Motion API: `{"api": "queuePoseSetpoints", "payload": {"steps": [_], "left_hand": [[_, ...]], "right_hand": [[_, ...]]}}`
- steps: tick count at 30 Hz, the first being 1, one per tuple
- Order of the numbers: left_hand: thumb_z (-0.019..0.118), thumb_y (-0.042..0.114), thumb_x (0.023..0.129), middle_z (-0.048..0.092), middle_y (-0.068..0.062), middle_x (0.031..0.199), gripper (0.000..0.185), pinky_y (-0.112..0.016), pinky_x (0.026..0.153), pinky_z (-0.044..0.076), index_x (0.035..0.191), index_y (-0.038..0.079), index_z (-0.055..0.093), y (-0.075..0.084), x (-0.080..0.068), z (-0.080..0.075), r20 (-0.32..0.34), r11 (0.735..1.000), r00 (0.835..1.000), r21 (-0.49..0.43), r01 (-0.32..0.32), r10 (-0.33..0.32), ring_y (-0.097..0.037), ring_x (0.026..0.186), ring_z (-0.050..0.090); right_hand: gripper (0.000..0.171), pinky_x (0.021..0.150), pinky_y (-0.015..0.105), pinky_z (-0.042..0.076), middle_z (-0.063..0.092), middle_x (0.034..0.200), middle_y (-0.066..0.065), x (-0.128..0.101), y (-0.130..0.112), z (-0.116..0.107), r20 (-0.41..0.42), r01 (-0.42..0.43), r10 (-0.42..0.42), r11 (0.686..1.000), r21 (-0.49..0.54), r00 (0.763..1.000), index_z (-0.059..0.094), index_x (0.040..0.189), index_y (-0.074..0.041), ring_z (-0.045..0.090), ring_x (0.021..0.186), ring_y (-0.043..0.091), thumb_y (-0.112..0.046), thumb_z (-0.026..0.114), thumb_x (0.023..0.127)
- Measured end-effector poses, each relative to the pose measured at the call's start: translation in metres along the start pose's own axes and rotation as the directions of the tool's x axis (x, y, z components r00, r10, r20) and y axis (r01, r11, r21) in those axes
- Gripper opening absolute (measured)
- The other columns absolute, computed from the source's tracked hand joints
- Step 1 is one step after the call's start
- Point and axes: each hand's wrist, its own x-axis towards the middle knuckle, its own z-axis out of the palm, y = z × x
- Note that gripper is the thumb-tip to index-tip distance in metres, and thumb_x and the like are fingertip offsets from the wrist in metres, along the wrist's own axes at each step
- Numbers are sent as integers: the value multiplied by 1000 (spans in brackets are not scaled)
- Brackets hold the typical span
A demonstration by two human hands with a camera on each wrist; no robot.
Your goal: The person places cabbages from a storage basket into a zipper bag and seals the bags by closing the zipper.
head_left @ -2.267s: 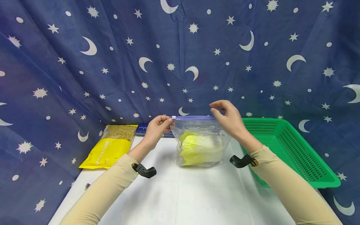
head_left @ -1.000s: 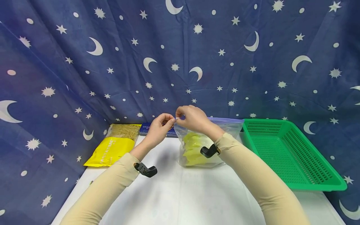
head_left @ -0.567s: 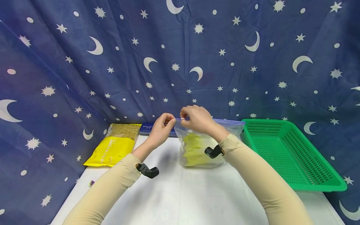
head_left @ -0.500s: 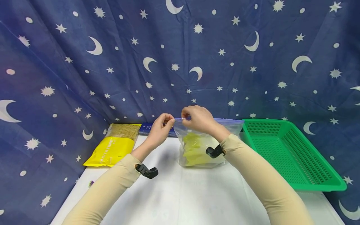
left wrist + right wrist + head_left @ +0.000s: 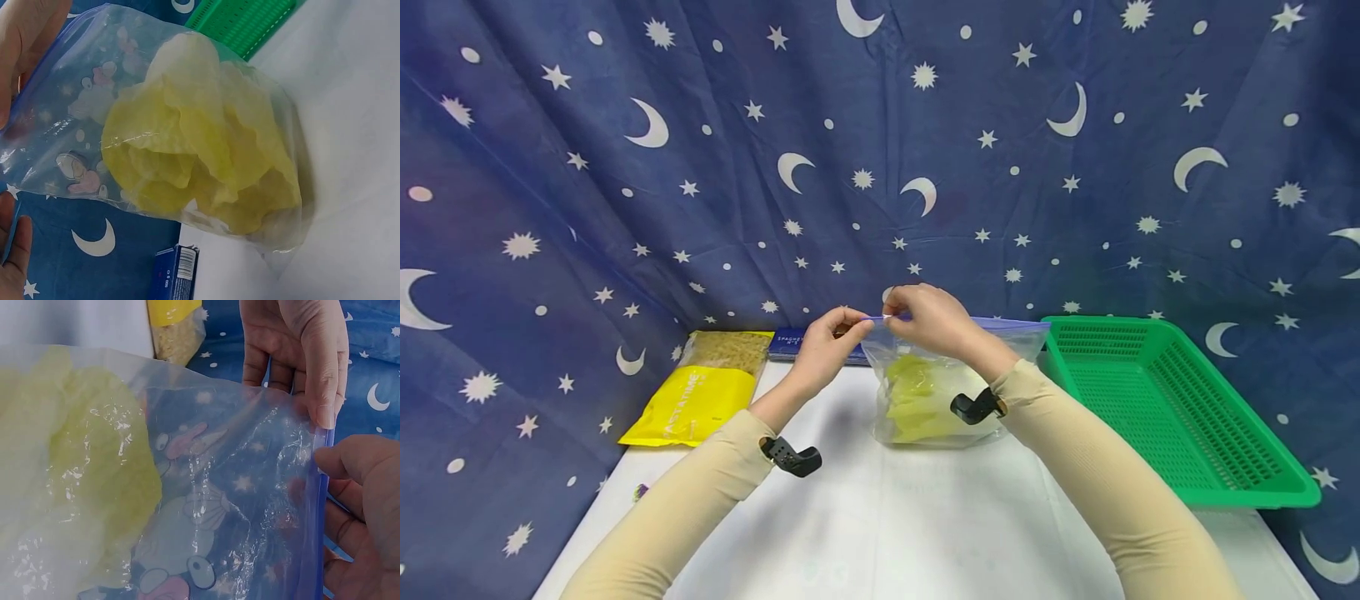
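A clear zip bag with a purple top strip and printed cartoon figures stands on the table. Inside it lies a pale yellow-green napa cabbage. My left hand pinches the bag's upper left corner between thumb and forefinger. Just to the right of that corner, my right hand pinches the small white slider on the strip. In the right wrist view, the right thumb presses the purple strip close below the left fingertips. The right forearm and wrist camera hide part of the cabbage in the head view.
A yellow pasta bag lies at the back left, beside dark blue spaghetti boxes partly behind my left hand. On the right stands a green plastic basket. A blue curtain hangs behind the white table.
My right hand has come over from the bag's right side and gripped the slider by the left corner. The slider has moved slightly right, while the left hand keeps its corner.
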Motion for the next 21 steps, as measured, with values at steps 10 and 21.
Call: {"api": "queuePoseSetpoints", "payload": {"steps": [10,21], "left_hand": [[72,29,97,68,-4,100,23,-26,79,53,109,9,75,3,0,5,-34,999,999,-54,3,-5,-19,92,63],[73,30,97,71,-4,100,23,-29,79,54,105,9,76,4,1,7,-18,999,1000,-39,15,-15,-23,94,65]], "right_hand": [[11,92,38,53,72,105,-4,-3,-1,-4,5,-16,16,1000,13,1000,73,102,-16,64,106,19,-25,70,95],[8,85,38,53,70,99,-6,-6,1,-7,23,5,-4,999,-42,1000,72,96,-19,65,98,19,-27,70,95]]}}
